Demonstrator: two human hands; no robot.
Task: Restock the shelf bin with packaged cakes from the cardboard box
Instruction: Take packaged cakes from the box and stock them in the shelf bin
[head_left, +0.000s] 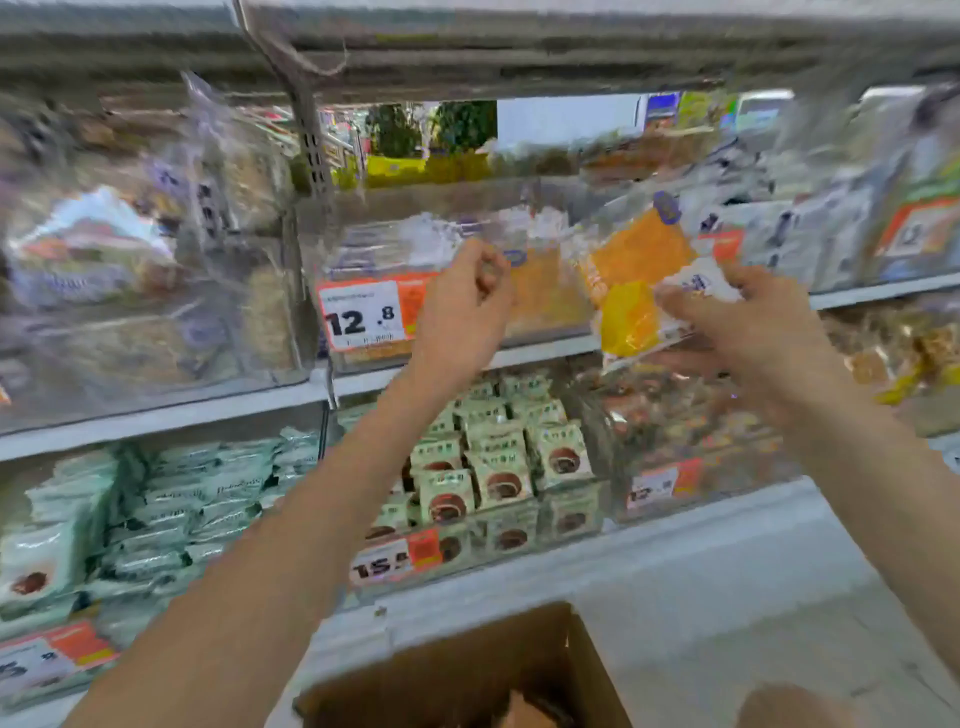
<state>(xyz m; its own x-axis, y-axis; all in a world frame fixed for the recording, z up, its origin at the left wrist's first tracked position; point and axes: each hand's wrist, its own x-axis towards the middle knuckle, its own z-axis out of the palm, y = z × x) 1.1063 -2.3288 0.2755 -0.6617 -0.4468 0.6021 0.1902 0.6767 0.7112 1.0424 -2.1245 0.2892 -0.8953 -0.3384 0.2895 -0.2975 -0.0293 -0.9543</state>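
Observation:
My right hand (748, 317) grips a clear-wrapped packaged cake (631, 275) with yellow and orange slices, held up in front of the clear shelf bin (545, 197). My left hand (467, 306) is raised beside it in front of the bin, fingers curled; whether it pinches anything is blurred. The bin holds similar cakes and carries a 12.8 price tag (363, 314). The open cardboard box (467, 670) stands below at the bottom edge, its contents mostly out of view.
Clear bins with other packaged snacks fill the shelves left and right. A lower shelf holds green-white cake packs (498, 457) and pale green packs (156, 509). A metal shelf upright (311, 150) rises left of the bin. The light floor (753, 623) lies at the lower right.

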